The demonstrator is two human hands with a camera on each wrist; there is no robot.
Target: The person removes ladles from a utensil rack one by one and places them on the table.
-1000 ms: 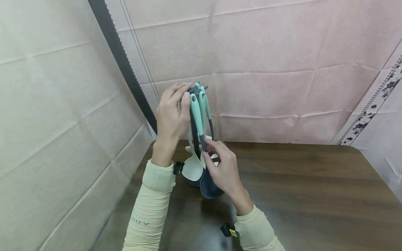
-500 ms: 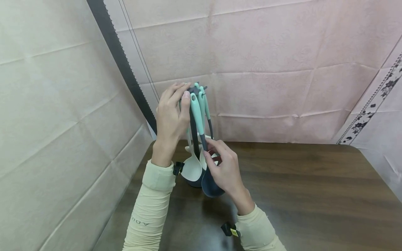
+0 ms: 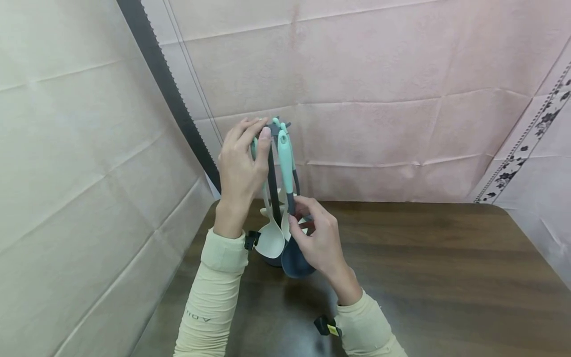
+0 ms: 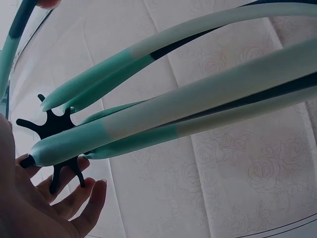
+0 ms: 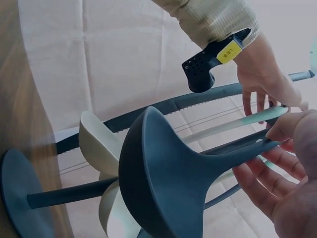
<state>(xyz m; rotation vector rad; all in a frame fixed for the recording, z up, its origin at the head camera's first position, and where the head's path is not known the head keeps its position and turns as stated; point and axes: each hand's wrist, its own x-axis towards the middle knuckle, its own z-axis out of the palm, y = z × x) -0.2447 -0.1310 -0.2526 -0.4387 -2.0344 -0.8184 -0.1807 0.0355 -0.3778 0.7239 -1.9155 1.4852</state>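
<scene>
Mint-handled ladle (image 3: 295, 263) pinched at the front of a dark utensil stand (image 4: 52, 128)

Pale yellow sleeves (image 3: 211, 302) cover both forearms nearest the viewer, the left one marked with small dark lettering. A black device (image 3: 323, 326) with a yellow label sits at the right cuff. Just beyond it, the right hand (image 3: 318, 238) pinches the ladle's dark stem between thumb and fingers, below the mint part of the handle. The ladle's deep blue bowl hangs low, near the foot of the stand and on its near side; whether its upper end sits on a hook, I cannot tell.

Beside that bowl, to the left in the head view, hangs a pale spoon (image 3: 269, 240). Behind them rises the stand's dark post, from a round base (image 5: 22, 193) on the table to a ring of hooks, where other mint handles hang. The left hand (image 3: 243, 168) has its fingers bent around that hooked top.

Brown wood-grain table (image 3: 424, 248) runs back to a creased pinkish cloth (image 3: 379, 119), edged at right by a dark floral border (image 3: 513, 168).
</scene>
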